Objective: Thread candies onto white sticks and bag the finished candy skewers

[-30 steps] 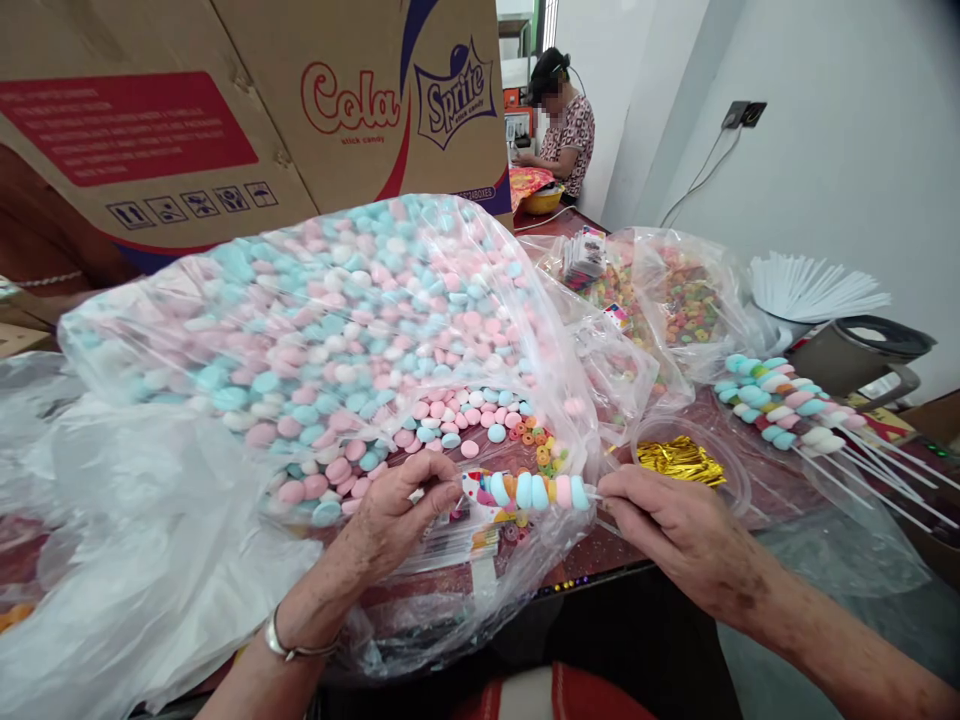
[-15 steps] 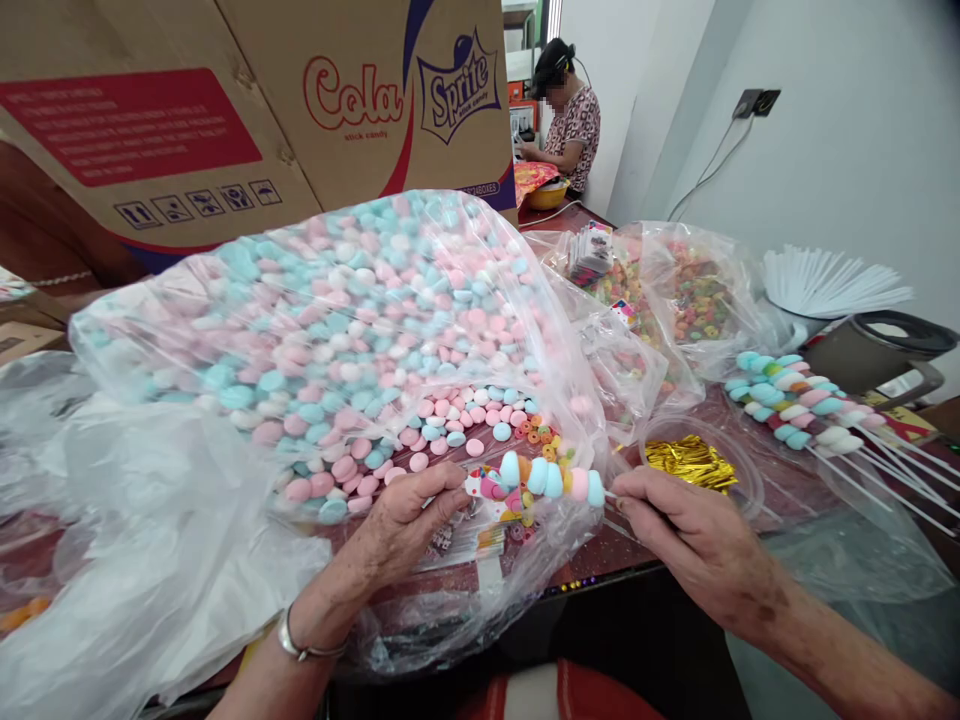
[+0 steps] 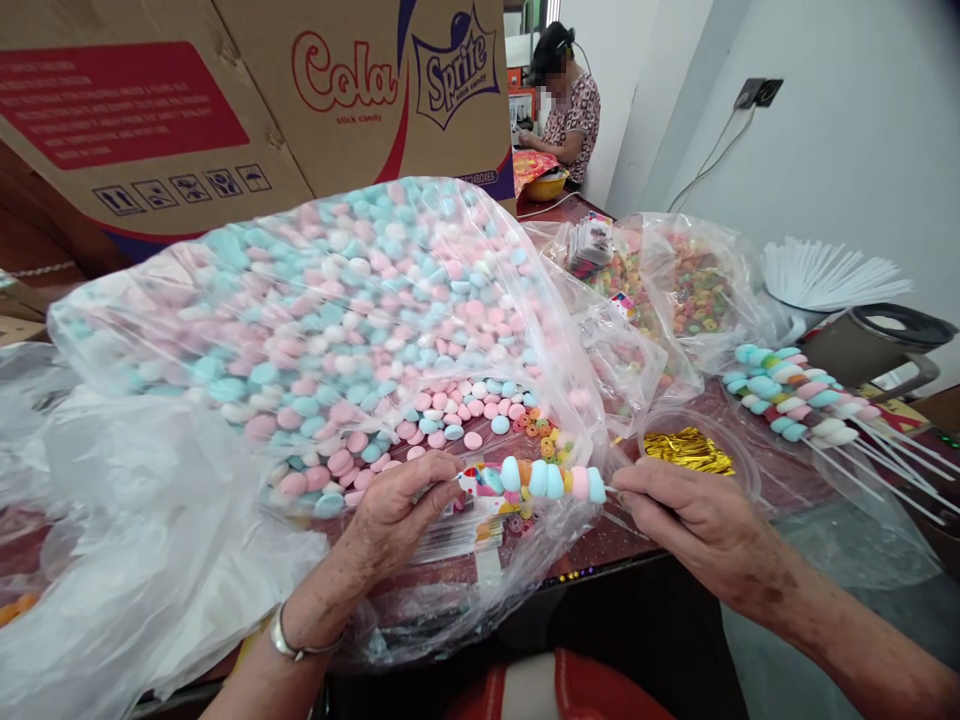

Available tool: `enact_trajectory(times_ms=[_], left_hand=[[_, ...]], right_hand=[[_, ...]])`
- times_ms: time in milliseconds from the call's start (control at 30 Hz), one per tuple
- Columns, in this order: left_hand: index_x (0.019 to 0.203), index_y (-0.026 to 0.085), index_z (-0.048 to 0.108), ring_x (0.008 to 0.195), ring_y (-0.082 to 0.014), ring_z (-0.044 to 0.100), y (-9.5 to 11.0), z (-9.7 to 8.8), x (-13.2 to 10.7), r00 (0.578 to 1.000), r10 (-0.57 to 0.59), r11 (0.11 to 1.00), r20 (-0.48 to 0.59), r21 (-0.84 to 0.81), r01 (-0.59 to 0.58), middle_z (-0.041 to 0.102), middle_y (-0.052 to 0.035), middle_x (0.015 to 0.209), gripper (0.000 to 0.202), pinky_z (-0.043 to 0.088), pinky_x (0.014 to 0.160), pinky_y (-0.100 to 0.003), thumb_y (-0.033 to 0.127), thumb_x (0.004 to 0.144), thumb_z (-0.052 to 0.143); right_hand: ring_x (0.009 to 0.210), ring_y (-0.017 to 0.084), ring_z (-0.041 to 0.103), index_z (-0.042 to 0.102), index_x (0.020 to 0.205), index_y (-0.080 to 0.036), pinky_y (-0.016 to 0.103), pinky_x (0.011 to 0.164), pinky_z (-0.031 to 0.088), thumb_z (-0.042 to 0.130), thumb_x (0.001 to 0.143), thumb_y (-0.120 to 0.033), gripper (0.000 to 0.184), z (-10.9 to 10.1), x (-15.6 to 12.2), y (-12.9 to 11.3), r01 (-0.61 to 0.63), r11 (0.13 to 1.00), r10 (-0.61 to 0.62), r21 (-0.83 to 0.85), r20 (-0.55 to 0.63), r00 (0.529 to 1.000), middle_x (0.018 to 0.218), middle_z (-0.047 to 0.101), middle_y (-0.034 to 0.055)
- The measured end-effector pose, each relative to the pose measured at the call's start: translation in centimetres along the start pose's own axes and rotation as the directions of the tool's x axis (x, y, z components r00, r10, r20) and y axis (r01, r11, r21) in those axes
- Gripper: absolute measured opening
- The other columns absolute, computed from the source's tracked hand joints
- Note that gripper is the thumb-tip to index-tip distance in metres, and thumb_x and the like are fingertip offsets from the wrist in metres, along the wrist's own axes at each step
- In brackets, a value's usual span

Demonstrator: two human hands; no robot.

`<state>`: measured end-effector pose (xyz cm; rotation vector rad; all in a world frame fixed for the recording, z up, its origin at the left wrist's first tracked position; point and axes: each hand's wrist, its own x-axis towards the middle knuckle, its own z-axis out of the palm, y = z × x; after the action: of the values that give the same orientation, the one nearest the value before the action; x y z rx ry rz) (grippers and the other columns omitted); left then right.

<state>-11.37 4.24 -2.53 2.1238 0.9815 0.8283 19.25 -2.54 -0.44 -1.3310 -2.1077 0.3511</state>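
Note:
Between my hands a candy skewer (image 3: pixel 551 480) lies level, with pale blue, pink and orange-yellow pieces threaded on a white stick. My right hand (image 3: pixel 697 520) pinches the stick just past its right end. At the other end, my left hand (image 3: pixel 409 505) grips a small colourful printed packet (image 3: pixel 472 482) between thumb and fingers. The packet meets the skewer's left end; whether it goes around the candy I cannot tell. Below lies a stack of printed clear packets (image 3: pixel 465 535). Behind the hands, a big clear bag (image 3: pixel 360 290) spills pink, blue and white candies (image 3: pixel 472 440) and ring-shaped pieces (image 3: pixel 536 425).
Gold twist ties (image 3: pixel 686 450) lie in a round clear tub. Finished-looking skewers (image 3: pixel 802 395) are piled at right by a dark mug (image 3: pixel 874 345) and white sticks (image 3: pixel 832 275). A large carton (image 3: pixel 337 150) stands behind. Another person (image 3: pixel 570 115) works at the back.
The printed packet has turned slightly at the skewer's left end, and my left hand has shifted a little. My right hand keeps its pinch on the stick. The view has moved slightly.

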Motion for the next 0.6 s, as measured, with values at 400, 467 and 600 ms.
enact_trajectory(times_ms=[400,467,600], left_hand=[[0.083,0.020,0.046,0.056,-0.0122,0.058,2.6,1.4,0.4,0.901,-0.395,0.784,0.178,-0.447,0.431,0.066,0.0012,0.064,0.015,0.046,0.054,-0.024,0.031,0.091,0.050],[0.082,0.020,0.044,0.055,-0.0134,0.061,2.8,1.9,0.5,0.893,-0.410,0.733,0.184,-0.515,0.443,0.067,0.0007,0.063,0.015,0.048,0.054,-0.025,0.031,0.090,0.052],[0.080,0.019,0.046,0.060,-0.0136,0.062,3.3,1.7,1.0,0.909,-0.398,0.771,0.125,-0.492,0.405,0.066,-0.0003,0.068,0.016,0.050,0.056,-0.026,0.030,0.089,0.054]], right_hand=[[0.072,0.014,0.064,0.068,0.095,-0.020,0.023,0.067,0.048,0.044,0.090,-0.016,0.024,1.4,0.0,0.1,-0.048,0.996,0.038,0.073,0.126,0.991,0.081,0.070,0.0022],[0.072,0.013,0.064,0.068,0.095,-0.020,0.022,0.067,0.049,0.044,0.090,-0.016,0.025,2.1,-0.2,0.0,-0.063,0.989,0.045,0.136,0.132,0.990,0.083,0.070,0.0021],[0.076,0.015,0.066,0.070,0.095,-0.019,0.022,0.069,0.050,0.043,0.091,-0.016,0.027,3.1,-0.3,0.0,-0.053,0.978,0.031,0.202,0.111,0.993,0.087,0.072,0.0038]])
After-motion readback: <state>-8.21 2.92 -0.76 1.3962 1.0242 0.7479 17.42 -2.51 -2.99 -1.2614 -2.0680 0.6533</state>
